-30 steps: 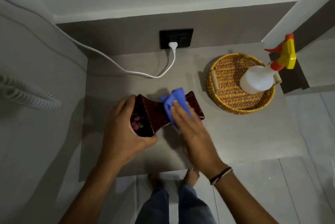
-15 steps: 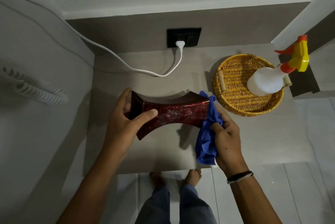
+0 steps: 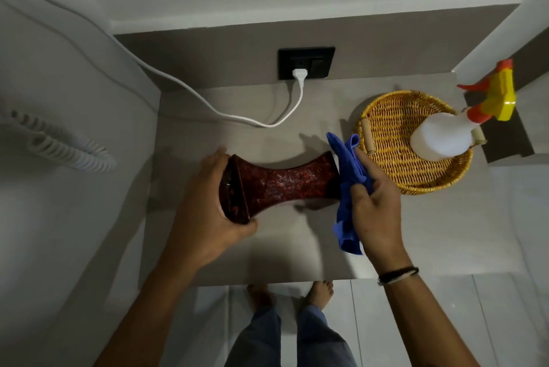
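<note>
A dark red speckled vase (image 3: 282, 185) with a narrow waist lies sideways above the grey counter (image 3: 267, 256). My left hand (image 3: 205, 215) grips its wide left end, thumb under the rim. My right hand (image 3: 374, 203) holds a blue cloth (image 3: 349, 185) bunched against the vase's right end; the cloth's lower corner hangs down past my palm. The vase's right end is hidden behind the cloth.
A round wicker tray (image 3: 383, 135) sits at the right with a white spray bottle (image 3: 445, 138) with a yellow and orange trigger lying in it. A white cable (image 3: 237, 117) runs from a black wall socket (image 3: 306, 62) across the counter. A coiled cord (image 3: 65, 150) hangs on the left wall.
The vase has been turned from end-on to sideways. My right hand slid the cloth from the vase's middle to its right end and now presses it there.
</note>
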`<state>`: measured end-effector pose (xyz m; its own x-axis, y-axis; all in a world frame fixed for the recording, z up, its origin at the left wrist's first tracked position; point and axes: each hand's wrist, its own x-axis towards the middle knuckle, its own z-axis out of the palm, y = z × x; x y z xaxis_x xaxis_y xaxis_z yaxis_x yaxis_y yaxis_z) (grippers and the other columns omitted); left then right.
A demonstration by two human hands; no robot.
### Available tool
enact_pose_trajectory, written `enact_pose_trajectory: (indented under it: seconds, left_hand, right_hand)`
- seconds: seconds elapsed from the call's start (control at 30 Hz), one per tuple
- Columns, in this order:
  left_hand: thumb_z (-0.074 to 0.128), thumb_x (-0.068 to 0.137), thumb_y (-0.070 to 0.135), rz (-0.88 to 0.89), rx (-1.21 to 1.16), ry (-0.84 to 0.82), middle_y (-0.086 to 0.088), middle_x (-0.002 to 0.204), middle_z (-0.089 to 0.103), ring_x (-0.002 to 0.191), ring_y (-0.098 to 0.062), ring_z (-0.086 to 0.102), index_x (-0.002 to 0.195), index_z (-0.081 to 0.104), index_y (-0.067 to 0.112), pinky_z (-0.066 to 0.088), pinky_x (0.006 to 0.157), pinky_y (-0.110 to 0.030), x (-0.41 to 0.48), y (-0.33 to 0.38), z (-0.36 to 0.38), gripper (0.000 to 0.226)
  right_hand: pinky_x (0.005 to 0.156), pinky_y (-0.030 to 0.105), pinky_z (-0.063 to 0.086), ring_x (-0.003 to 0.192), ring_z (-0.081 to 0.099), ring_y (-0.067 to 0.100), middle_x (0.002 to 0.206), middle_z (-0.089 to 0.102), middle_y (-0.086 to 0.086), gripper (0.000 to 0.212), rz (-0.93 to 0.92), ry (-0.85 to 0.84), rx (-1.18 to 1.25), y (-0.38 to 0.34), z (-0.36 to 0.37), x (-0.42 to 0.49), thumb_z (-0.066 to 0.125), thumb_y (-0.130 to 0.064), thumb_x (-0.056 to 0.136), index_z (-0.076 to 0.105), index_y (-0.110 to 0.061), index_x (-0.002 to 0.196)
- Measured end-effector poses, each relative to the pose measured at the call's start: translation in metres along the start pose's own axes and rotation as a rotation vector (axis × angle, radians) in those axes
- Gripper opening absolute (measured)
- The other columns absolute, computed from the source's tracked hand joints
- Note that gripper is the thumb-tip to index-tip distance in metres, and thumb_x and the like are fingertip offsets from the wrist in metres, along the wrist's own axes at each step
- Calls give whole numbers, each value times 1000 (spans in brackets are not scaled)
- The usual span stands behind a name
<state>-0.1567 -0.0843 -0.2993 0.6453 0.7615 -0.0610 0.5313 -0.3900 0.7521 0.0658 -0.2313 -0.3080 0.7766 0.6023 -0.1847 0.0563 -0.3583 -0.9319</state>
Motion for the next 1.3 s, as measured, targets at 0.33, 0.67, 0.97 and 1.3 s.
enact_pose_trajectory:
  seconds: [0.33,0.67,0.97,1.3]
  left_hand:
    - [52,103,-17,-228,396,-72,-31,165,40,153,-54,38,164,36,1,37,124,-52,-18,30,74,65]
    - [83,47,47,-19,81,44,18,124,53,114,-12,59,136,54,30,41,87,-7,-13,8,16,94]
    - [78,57,46,48,19,118,23,109,57,102,4,60,122,57,34,41,88,-2,-9,19,10,69]
    - [77,47,51,-23,84,102,14,131,50,119,-18,59,144,52,24,45,92,-15,-2,27,16,104]
  right_hand:
    - [131,45,30,163,25,34,174,30,7,82,-682,-344,-406,-23,60,-87,60,22,88,39,-7,162]
    - [113,52,52,157,32,44,169,36,8,86,-535,-235,-789,28,7,-15,73,22,80,47,-7,157]
    - [132,44,27,164,23,32,175,27,7,69,-619,-405,-279,-9,61,-81,55,11,99,36,-6,163]
    - [124,58,39,160,29,40,171,32,13,69,-503,-319,-557,6,19,-40,51,8,91,41,-1,159]
